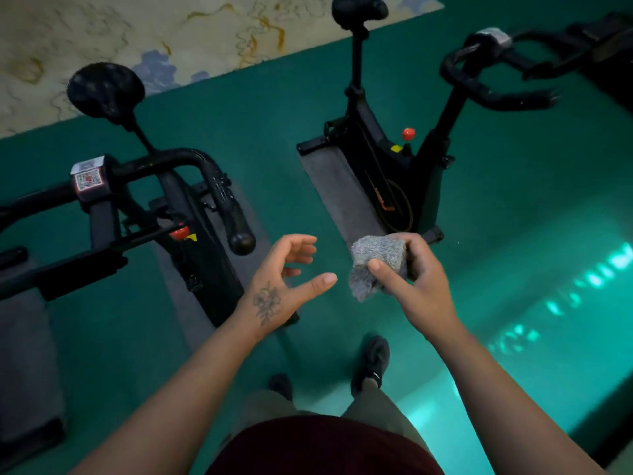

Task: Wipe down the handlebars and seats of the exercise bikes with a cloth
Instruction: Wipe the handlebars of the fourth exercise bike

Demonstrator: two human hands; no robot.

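Bunched grey fuzzy cloth [376,260] in right hand [419,286]

Not much you can actually read here, honestly. The near bike's handlebar clamp [89,180] has a white sticker [88,178] with what looks like a QR-type square code in red and black, but it's too blurry to make out any characters. A second pale label [495,37] sits on the far bike's handlebar [479,85], also unreadable. There's thin orange lettering or a logo [382,197] on the far bike's frame, too small and dark to read. The glowing shapes [582,293] reflected on the floor might be letters, but they can't be made out.
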